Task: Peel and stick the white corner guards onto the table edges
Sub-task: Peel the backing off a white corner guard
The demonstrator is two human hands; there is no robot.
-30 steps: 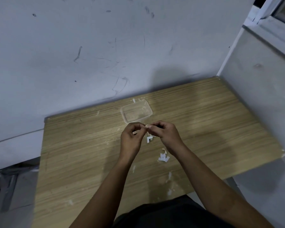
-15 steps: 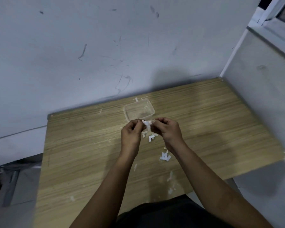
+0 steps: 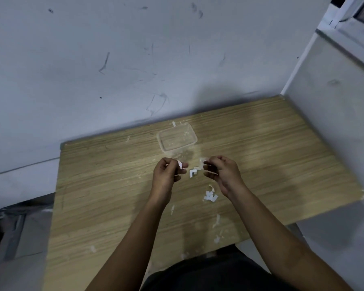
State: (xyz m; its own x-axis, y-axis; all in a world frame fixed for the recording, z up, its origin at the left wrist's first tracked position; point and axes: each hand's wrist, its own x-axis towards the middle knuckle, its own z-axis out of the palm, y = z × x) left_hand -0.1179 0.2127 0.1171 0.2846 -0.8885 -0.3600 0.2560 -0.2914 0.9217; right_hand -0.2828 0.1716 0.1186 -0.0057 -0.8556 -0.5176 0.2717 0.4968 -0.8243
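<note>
Your left hand (image 3: 166,175) pinches a peeled backing (image 3: 180,164); your right hand (image 3: 221,173) pinches, it seems, a guard (image 3: 202,160). Nothing is stuck yet; another guard (image 3: 193,172) waits mid-table (image 3: 114,196).

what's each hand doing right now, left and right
Left hand: pinching a small white strip, probably peeled backing.
Right hand: pinching a small pale piece, likely a corner guard; too small to confirm.
</note>
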